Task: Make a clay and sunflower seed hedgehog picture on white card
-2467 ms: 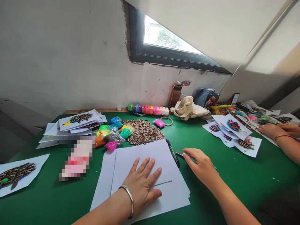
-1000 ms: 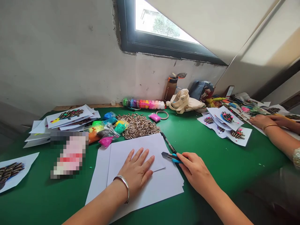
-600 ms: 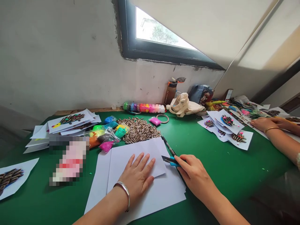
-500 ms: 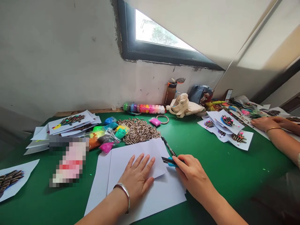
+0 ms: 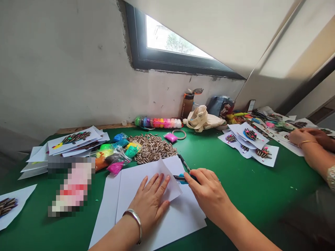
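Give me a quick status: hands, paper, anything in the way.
Left hand spread on top sheet. Right hand gripping utility knife, blade at sheet's raised edge. Pen close to knife, possibly in the way.

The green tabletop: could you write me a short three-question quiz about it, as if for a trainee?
1. What does the right hand hold? A) brown bottle B) cutter knife C) cream bag
2. True or false: the left hand rests on white paper.
3. Fill in: the heap just beyond the paper is made of dark, pale-striped ____.

Key: 1. B; 2. True; 3. seeds.
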`<state>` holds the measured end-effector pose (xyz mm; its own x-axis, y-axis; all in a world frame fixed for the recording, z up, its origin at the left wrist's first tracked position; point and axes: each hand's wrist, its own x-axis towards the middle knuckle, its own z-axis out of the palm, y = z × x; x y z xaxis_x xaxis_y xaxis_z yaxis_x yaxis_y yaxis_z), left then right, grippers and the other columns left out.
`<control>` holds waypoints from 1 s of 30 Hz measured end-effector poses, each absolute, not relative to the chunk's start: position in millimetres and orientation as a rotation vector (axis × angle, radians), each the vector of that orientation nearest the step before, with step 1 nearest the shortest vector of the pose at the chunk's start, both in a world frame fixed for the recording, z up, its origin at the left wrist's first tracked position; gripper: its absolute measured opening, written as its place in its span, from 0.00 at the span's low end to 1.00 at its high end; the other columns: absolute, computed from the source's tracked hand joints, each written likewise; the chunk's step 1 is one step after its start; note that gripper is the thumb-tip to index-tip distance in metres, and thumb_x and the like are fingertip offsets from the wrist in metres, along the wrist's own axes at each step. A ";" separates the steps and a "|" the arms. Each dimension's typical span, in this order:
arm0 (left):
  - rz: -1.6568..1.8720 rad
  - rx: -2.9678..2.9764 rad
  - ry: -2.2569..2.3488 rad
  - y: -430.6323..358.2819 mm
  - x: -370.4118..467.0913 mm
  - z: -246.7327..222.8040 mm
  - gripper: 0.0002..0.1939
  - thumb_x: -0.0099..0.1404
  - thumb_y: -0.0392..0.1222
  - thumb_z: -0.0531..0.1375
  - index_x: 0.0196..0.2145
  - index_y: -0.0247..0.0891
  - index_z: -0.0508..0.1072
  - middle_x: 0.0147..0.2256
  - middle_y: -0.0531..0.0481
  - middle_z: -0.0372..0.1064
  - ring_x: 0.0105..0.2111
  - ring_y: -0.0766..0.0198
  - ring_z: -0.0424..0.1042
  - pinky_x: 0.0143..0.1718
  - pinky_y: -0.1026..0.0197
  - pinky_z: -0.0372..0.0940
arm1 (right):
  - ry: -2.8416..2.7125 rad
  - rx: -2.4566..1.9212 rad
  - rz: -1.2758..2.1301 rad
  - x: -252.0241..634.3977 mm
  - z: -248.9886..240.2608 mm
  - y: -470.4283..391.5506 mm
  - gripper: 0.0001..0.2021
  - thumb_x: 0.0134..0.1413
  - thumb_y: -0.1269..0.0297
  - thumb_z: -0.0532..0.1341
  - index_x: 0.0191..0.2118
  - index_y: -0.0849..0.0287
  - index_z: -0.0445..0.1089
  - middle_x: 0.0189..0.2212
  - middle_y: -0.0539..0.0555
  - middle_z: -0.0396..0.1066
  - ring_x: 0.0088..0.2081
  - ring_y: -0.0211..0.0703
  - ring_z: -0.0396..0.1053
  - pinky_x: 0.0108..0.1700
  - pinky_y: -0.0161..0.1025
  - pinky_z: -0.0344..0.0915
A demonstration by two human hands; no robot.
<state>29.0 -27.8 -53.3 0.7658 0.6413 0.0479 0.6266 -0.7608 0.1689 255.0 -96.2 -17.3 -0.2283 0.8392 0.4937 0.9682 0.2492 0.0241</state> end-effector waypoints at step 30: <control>0.008 2.770 0.963 -28.9 32.1 -45.4 0.31 0.64 0.65 0.41 0.62 0.56 0.48 0.64 0.46 0.42 0.63 0.47 0.41 0.60 0.39 0.32 | -2.101 -1.801 0.280 278.1 -38.1 -150.7 0.18 0.59 0.72 0.53 0.54 0.52 0.63 0.43 0.57 0.65 0.44 0.47 0.63 0.43 0.45 0.67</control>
